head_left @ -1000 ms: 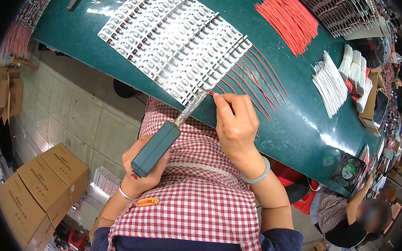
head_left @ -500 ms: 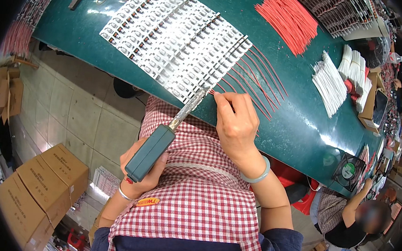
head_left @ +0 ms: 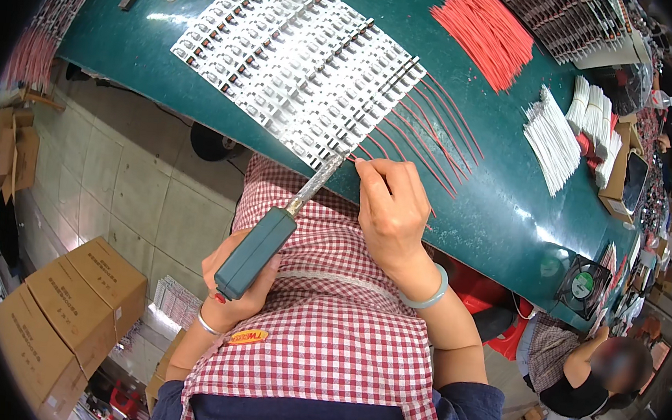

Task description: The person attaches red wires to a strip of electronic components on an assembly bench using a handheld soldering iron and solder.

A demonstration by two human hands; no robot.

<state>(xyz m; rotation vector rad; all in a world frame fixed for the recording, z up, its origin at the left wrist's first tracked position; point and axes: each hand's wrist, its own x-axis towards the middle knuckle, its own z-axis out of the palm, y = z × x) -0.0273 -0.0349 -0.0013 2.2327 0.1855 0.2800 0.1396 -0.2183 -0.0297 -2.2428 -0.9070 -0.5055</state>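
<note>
My left hand (head_left: pixel 246 306) is wrapped round the green handle of a soldering iron (head_left: pixel 257 253). Its long metal barrel slants up to the near corner of a panel of white circuit boards (head_left: pixel 284 64). Close beside the tip, my right hand (head_left: pixel 393 218) pinches a thin red wire (head_left: pixel 352 157) against the panel's edge; the wire's far end is mostly hidden by the hand. Several other red wires (head_left: pixel 446 140) run from the panel's right edge and fan out over the green table (head_left: pixel 493 214).
A heap of red wires (head_left: pixel 484 36) and a pile of white wires (head_left: pixel 553 140) lie to the right. Beyond are tied white bundles (head_left: pixel 596 120), a cardboard box (head_left: pixel 617 193) and a small fan (head_left: pixel 585 285). Cartons (head_left: pixel 71 315) stand at lower left. Another person (head_left: pixel 575 379) sits at right.
The iron's tip and my right hand have shifted very slightly down along the panel's near corner. The grip of both hands stays the same. At right, the other person's arm has lowered.
</note>
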